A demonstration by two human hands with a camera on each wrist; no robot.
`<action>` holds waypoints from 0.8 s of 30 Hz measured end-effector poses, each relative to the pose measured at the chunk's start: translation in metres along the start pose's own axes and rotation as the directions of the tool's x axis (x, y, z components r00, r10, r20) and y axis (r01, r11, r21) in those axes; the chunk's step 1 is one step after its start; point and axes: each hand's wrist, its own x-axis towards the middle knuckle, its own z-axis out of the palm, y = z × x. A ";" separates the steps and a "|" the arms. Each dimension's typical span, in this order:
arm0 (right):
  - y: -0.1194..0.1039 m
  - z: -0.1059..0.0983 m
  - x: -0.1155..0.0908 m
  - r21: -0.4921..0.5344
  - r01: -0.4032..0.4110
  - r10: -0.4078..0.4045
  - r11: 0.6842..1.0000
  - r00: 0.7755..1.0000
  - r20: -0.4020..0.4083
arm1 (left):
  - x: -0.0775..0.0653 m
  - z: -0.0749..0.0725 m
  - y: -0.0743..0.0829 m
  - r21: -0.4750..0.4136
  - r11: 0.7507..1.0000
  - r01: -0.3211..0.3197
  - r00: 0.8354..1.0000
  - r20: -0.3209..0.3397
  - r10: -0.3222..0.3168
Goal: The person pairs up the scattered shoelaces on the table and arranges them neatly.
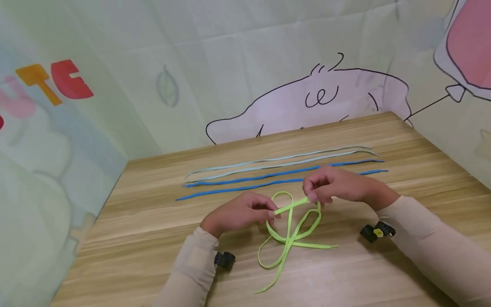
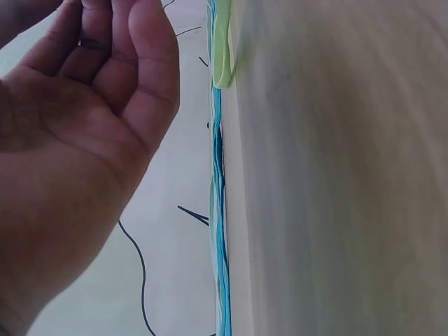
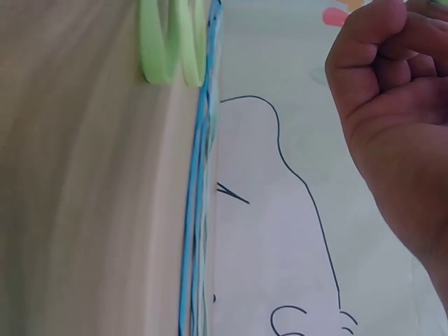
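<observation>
A yellow-green shoelace (image 1: pixel 288 238) lies in loose loops on the table, its two tips spread toward the near side and the right. My left hand (image 1: pixel 243 213) pinches it between thumb and fingers at the left of the tangle. Opposite, my right hand (image 1: pixel 337 185) pinches the same lace, and a short straight stretch runs between the two hands. In the left wrist view the left hand (image 2: pixel 91 133) shows its palm with curled fingers, and a loop of the lace (image 2: pixel 222 49) hangs beside it. The right wrist view shows the right hand (image 3: pixel 395 119) with bent fingers.
Behind the hands, two blue shoelaces (image 1: pixel 245 186) and two pale grey-blue shoelaces (image 1: pixel 268 159) lie stretched out side by side across the wooden table (image 1: pixel 153 238). A printed cloth backdrop (image 1: pixel 184 85) rises at the table's far and side edges.
</observation>
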 end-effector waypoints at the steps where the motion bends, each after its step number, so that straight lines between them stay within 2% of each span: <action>1: 0.000 -0.002 -0.001 0.010 0.019 -0.019 1.000 1.000 -0.008 | 0.000 0.000 -0.001 -0.008 1.000 -0.003 1.000 0.004 0.003; 8: -0.005 -0.013 -0.007 0.116 0.128 -0.120 0.985 0.990 -0.076 | 0.000 -0.001 -0.003 -0.006 1.000 -0.021 1.000 0.005 0.021; 14: -0.009 -0.021 -0.010 0.223 0.207 -0.184 0.953 0.976 -0.120 | -0.002 -0.003 -0.006 -0.017 1.000 -0.026 1.000 -0.010 0.026; 17: -0.011 -0.025 -0.011 0.269 0.272 -0.242 0.924 0.960 -0.139 | -0.003 -0.003 -0.006 -0.052 0.998 -0.026 1.000 -0.011 0.026; 21: -0.011 -0.029 -0.012 0.300 0.373 -0.333 0.878 0.926 -0.179 | -0.003 -0.003 -0.006 -0.087 0.996 -0.024 1.000 -0.010 0.023; 24: -0.010 -0.032 -0.013 0.321 0.420 -0.364 0.849 0.905 -0.221 | -0.003 -0.003 -0.006 -0.092 0.995 -0.027 1.000 -0.014 0.026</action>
